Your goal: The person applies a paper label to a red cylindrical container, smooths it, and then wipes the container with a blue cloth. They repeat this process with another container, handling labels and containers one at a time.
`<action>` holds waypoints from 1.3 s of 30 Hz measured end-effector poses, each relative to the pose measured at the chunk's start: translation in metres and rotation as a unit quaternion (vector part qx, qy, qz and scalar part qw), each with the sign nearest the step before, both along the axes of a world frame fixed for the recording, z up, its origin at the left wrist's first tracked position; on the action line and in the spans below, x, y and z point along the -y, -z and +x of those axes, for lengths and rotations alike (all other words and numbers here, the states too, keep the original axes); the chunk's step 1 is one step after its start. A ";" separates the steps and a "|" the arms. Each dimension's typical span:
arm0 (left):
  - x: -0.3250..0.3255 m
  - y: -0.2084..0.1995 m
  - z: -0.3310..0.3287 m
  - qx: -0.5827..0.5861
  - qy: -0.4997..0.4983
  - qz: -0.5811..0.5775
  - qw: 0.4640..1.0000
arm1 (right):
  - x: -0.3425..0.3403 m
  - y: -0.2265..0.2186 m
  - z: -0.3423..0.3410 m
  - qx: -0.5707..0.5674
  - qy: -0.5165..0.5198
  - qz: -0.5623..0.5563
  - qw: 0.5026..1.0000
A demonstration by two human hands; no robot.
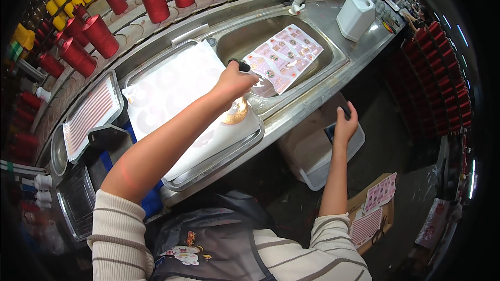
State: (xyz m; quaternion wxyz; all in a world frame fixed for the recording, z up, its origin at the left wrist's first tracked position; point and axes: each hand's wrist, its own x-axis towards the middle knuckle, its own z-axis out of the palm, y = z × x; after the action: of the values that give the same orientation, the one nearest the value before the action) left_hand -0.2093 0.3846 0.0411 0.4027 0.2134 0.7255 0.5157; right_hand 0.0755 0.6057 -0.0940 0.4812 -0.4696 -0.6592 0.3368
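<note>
A printed pink-and-white decal sheet (285,58) lies slanted across the sink (229,47), its near end by the rim. My left hand (237,79), with black covers on its fingertips, is closed at the sheet's left edge and appears to pinch it. Clear, shiny film or water shows just below those fingers. My right hand (346,122) is raised over a white plastic bin (312,177), its fingers loosely curled and apart, a black cover on one tip. A small dark blue piece (329,133) shows beside that hand; whether the hand touches it is unclear.
White paper sheets (177,88) with faint rings cover a tray left of the sink. A striped sheet (91,119) lies in another tray. Red cylinders (153,0) line the curved conveyor behind. A white jug (356,15) stands right of the faucet (298,2). A cardboard box (388,218) holds printed sheets.
</note>
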 end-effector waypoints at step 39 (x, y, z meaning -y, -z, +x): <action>0.175 -0.112 -0.094 -0.058 -0.207 0.115 0.970 | 0.032 -0.034 -0.100 0.336 -0.019 0.125 0.933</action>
State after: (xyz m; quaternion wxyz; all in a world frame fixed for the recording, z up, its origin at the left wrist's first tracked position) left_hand -0.3035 0.2095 0.1534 0.2169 0.1329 0.7122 0.6542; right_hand -0.0245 0.5737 -0.0596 0.2804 -0.4782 -0.8281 0.0834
